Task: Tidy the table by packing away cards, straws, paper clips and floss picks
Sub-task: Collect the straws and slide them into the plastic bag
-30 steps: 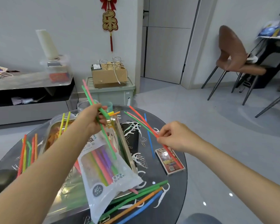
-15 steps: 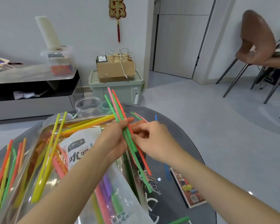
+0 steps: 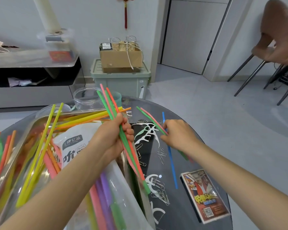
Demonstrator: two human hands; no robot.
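My left hand (image 3: 114, 135) grips a bundle of green, pink and red straws (image 3: 131, 155) upright over the tray's right edge. My right hand (image 3: 177, 134) pinches a green and a pink straw (image 3: 149, 117) lying on the dark glass table (image 3: 211, 146), next to a blue straw (image 3: 172, 166). A clear straw bag (image 3: 73, 146) with printed label lies in the metal tray (image 3: 32, 123) among yellow and orange straws (image 3: 38, 155). White floss picks (image 3: 146, 131) and paper clips (image 3: 160, 191) are scattered between my hands. A card box (image 3: 204, 195) lies at the right.
A clear plastic jar (image 3: 86, 98) and a teal cup (image 3: 117, 98) stand at the table's far side. More straws (image 3: 0, 151) lie left of the tray. Beyond the table are a green storage bin (image 3: 121, 80) with a cardboard box, a low shelf and a brown chair (image 3: 276, 35).
My right hand has let go of the bundle and moved right, down to the green and pink straws on the table. The left hand kept the bundle, now with more straws.
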